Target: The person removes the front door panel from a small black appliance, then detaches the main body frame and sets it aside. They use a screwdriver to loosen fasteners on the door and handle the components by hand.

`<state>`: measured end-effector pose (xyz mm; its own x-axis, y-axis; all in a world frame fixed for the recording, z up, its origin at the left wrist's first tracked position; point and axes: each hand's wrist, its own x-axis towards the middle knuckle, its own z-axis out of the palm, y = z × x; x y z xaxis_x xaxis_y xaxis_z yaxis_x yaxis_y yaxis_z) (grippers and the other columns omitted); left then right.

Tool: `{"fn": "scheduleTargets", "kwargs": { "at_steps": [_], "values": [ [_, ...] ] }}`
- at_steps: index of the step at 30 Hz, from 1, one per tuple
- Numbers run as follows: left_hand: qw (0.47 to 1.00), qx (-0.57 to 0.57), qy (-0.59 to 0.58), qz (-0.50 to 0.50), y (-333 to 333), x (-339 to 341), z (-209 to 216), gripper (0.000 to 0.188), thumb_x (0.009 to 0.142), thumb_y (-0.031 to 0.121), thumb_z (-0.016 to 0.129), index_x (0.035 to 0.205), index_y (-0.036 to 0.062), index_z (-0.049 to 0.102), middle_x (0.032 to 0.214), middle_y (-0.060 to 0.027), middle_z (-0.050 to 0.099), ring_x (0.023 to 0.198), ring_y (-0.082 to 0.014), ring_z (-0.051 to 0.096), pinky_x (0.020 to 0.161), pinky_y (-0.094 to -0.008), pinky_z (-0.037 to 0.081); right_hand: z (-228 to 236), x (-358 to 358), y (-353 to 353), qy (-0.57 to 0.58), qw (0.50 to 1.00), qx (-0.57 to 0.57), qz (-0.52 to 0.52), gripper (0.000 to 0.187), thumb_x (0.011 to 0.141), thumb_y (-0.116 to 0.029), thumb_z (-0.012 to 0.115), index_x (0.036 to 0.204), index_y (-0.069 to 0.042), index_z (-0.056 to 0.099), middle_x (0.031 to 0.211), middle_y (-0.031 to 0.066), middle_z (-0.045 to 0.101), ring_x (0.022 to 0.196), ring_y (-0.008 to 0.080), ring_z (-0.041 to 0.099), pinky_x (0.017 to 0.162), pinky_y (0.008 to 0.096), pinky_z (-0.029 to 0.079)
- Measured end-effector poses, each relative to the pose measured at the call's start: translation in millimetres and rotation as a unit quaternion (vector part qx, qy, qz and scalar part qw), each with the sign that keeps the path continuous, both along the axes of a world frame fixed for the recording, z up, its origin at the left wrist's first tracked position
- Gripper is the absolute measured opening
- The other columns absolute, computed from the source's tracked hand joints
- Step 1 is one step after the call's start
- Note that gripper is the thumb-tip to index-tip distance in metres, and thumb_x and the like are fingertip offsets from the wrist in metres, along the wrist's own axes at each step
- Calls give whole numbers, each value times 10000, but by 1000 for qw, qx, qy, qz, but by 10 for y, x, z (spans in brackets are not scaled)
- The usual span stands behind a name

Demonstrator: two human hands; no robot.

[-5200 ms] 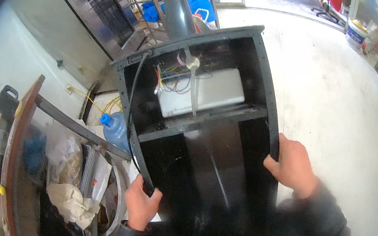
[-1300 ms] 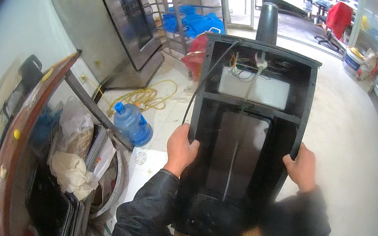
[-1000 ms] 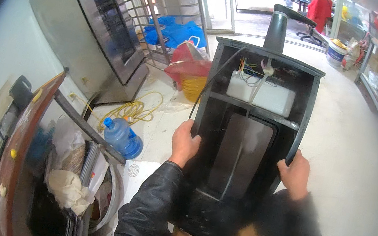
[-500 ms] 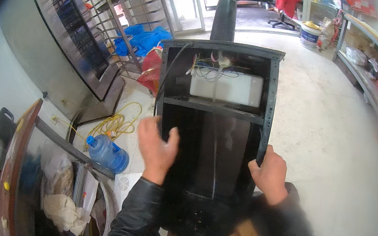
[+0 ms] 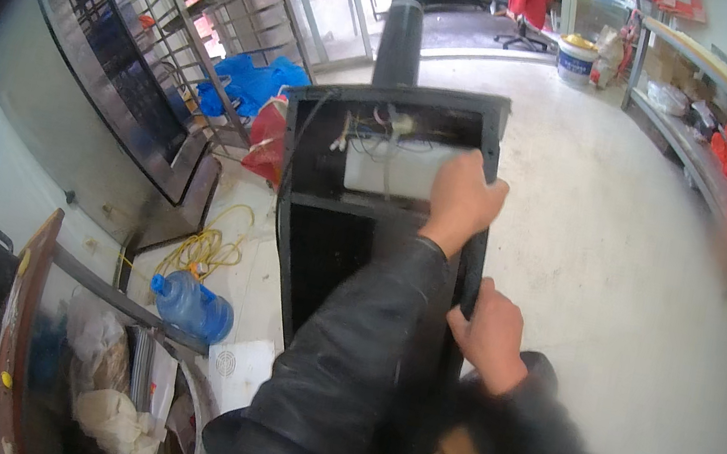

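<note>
The left of two head-worn fisheye cameras is looking down and ahead from the near side, showing the left hand [image 5: 463,201], right hand [image 5: 494,338] and black cabinet [image 5: 325,254] close, with pale floor [image 5: 599,269] stretching far.

I see matt black housing [image 5: 315,253]; smooth, plastic-looking white box [image 5: 417,173] inside; leathery, faintly glossy black sleeves [image 5: 340,359]. Water jug [image 5: 198,310]: translucent blue plastic. Tall cabinet [image 5: 85,149] reads to me as dull metal. Floor [image 5: 604,299] pale, smooth.
</note>
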<state>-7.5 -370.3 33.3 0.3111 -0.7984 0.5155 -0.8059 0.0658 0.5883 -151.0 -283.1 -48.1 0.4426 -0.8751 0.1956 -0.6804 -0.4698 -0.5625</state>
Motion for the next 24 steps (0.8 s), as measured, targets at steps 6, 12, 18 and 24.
{"fn": "scheduleTargets", "kwargs": {
  "at_steps": [6,12,18,24],
  "values": [
    [999,-3,30,18,119,522,129,343,783,244,737,855,-80,654,905,-307,690,898,-479,674,815,-514,530,76,313,26,-49,997,-32,42,442,851,-312,788,1088,-6,576,895,238,687,837,432,688,723,493,560],
    [989,-141,35,40,450,1012,298,249,766,197,708,790,-48,669,774,-234,705,743,-406,694,707,-443,530,-145,347,447,-91,988,-32,120,682,811,-381,844,1238,25,501,1030,252,621,842,481,651,720,538,540],
    [981,-162,21,107,695,1283,471,237,764,197,696,784,-37,670,733,-222,688,701,-408,675,689,-442,523,-902,-318,1177,110,940,280,162,699,790,-361,864,1216,77,524,1092,335,661,1038,513,654,885,558,547],
    [982,-180,24,45,855,988,464,237,773,200,721,728,-16,636,671,-179,664,622,-327,647,626,-409,500,-1399,-308,1230,84,947,270,152,556,784,-278,844,1109,76,564,1001,332,687,1007,500,671,878,543,545]
  ]
}}
